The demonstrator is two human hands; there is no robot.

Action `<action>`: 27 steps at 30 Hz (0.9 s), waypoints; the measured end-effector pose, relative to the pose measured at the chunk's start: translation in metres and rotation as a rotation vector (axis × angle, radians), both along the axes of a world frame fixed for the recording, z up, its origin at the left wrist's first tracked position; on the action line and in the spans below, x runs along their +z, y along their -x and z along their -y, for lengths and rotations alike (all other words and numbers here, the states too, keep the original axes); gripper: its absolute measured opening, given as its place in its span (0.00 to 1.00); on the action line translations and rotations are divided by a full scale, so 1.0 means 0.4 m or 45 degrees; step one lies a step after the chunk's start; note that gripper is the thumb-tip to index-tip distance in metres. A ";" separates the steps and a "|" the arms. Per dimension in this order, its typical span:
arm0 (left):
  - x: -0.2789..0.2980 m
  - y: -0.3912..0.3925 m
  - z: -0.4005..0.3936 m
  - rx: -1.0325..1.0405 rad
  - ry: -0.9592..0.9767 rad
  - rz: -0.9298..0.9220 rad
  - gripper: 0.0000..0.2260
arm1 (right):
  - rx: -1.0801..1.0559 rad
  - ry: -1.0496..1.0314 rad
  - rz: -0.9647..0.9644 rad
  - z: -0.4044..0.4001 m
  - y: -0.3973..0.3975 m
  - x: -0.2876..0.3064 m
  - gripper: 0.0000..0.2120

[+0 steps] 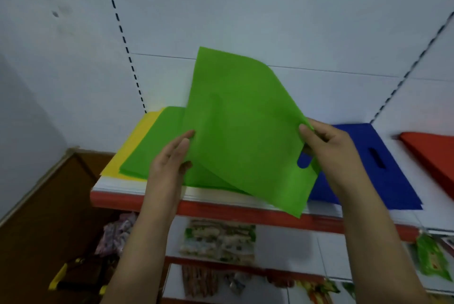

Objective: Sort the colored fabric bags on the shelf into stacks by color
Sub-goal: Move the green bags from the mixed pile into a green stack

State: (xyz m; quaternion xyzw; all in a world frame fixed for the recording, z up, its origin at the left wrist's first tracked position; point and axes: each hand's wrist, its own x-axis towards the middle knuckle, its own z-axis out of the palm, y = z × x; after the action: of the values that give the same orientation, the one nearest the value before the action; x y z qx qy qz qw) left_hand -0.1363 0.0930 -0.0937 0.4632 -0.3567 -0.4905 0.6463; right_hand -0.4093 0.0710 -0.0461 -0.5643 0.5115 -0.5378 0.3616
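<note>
White shelf [137, 187]: both hands lift a green bag [235, 126].

White back panel [270, 9] w/ slotted uprights, brown door [36, 217] at left, pkgd goods [218, 242] on lower shelves

views: I have one, head-worn wide-angle | position: standing close at the shelf's [221, 208] red front edge | facing: forward and down, onto its top and the white back panel [270, 9] | also visible: lower shelves beneath the front edge | overlap: no second view
</note>
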 end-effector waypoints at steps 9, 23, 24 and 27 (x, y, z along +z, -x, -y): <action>0.044 0.481 -0.083 -0.142 0.256 0.432 0.10 | -0.600 0.229 0.177 -0.249 0.495 0.050 0.13; -0.007 1.448 -0.289 -0.489 0.477 0.739 0.24 | -1.325 0.159 -0.051 -0.657 1.435 -0.018 0.30; -0.008 1.502 -0.290 -0.530 0.505 0.747 0.21 | -1.350 0.144 -0.066 -0.668 1.493 -0.032 0.28; -0.018 1.650 -0.282 -0.592 0.576 0.818 0.13 | -1.379 0.105 -0.071 -0.678 1.650 -0.065 0.23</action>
State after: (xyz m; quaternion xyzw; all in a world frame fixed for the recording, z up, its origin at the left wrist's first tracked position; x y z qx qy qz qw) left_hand -0.7965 0.2057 -0.1009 0.3466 -0.7317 -0.3637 0.4607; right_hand -1.0693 0.3424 -0.0723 -0.2476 0.7169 -0.6517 -0.0034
